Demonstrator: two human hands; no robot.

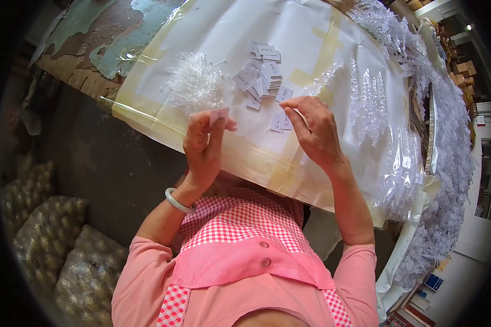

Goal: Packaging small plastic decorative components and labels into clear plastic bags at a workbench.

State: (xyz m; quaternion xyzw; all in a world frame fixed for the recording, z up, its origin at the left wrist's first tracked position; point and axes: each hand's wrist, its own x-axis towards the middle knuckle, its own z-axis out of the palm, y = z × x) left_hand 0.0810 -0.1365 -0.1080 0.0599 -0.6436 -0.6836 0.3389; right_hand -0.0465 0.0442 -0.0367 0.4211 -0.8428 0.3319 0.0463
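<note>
From the head view, the left hand (204,144) pinched a small white card (219,115) upright between thumb and fingers, above the desk's (311,32) near edge. The right hand (313,128) hovered unclenched, fingertips touching loose cards (262,73) scattered just beside a tuft of clear plastic fasteners (193,84).

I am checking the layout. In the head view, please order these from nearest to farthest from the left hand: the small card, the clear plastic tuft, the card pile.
1. Small card: held in the left hand.
2. Clear plastic tuft: just above it.
3. Card pile: farther up, to the right.
</note>
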